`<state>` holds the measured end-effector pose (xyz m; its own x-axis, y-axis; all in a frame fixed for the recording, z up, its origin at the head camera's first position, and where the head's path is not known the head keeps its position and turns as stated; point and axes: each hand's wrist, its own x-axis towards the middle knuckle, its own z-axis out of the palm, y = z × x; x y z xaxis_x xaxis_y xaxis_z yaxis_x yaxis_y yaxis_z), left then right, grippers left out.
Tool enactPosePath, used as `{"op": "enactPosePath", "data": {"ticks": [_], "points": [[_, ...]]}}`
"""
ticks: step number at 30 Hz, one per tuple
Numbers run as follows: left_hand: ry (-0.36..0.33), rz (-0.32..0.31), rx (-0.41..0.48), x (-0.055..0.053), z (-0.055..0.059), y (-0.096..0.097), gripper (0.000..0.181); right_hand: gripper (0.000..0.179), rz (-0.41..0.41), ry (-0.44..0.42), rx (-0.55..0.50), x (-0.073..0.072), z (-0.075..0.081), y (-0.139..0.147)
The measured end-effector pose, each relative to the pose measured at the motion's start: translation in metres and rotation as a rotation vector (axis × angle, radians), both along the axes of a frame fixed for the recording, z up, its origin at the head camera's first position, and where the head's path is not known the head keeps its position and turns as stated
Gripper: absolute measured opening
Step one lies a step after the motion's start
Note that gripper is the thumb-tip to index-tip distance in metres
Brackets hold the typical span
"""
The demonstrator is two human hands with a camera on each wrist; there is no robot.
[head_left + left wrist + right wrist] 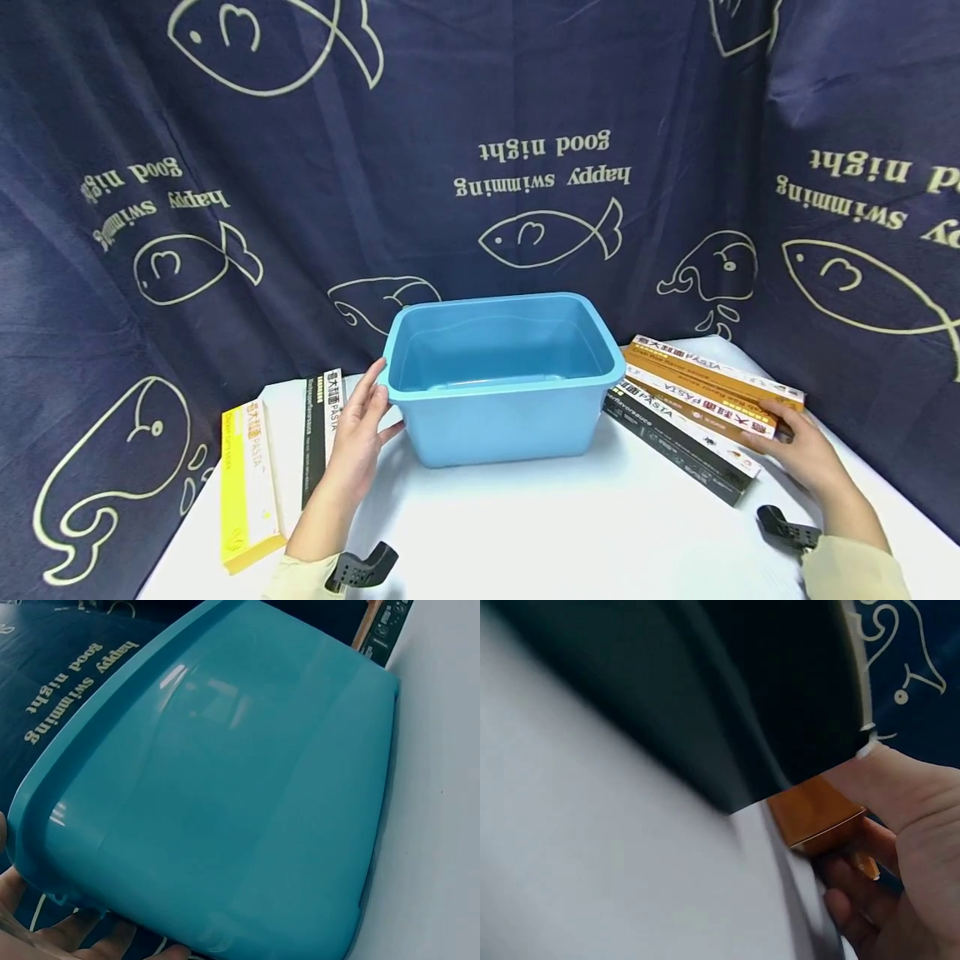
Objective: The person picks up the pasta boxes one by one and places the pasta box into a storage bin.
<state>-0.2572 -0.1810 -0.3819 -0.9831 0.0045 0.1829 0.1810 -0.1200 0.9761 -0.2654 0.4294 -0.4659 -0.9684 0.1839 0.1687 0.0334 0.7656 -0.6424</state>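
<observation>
A light blue plastic bin point(495, 425) stands upright mid-table. My left hand point(360, 433) touches its left end, fingertips at the rim and thumb spread lower down. The left wrist view has the bin's long side point(225, 780) filling most of it, with some fingers under the rim. To the right, my right hand point(802, 446) grips the near end of an orange-and-white pasta box point(697, 402). Another orange pasta box point(712, 371) lies just behind it, and a black pasta box point(675, 442) in front. In the right wrist view, orange cardboard point(817, 814) shows between thumb and fingers.
On the left lie a yellow pasta box point(251, 483) and a black-and-white pasta box point(318, 425), partly behind the left forearm. A dark blue curtain point(420, 167) with fish drawings hangs behind the white table point(540, 533) and along both sides.
</observation>
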Motion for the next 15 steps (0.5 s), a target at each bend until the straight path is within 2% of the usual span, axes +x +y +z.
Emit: {"op": "enactPosePath", "data": {"ticks": [5,11,15], "points": [[0.012,-0.013,0.017,-0.0022,0.0022,0.0021,0.054,0.089,-0.046,-0.023,0.019,-0.0014,-0.0035,0.0019],[-0.002,0.023,0.012,-0.0041,0.0053,0.0030,0.050,0.093,-0.070,-0.059,0.011,-0.0014,-0.0072,0.0010],[-0.001,0.066,-0.003,-0.0072,0.0091,0.0049,0.050,0.091,-0.058,-0.039,0.003,-0.0031,-0.0101,-0.0022]]}}
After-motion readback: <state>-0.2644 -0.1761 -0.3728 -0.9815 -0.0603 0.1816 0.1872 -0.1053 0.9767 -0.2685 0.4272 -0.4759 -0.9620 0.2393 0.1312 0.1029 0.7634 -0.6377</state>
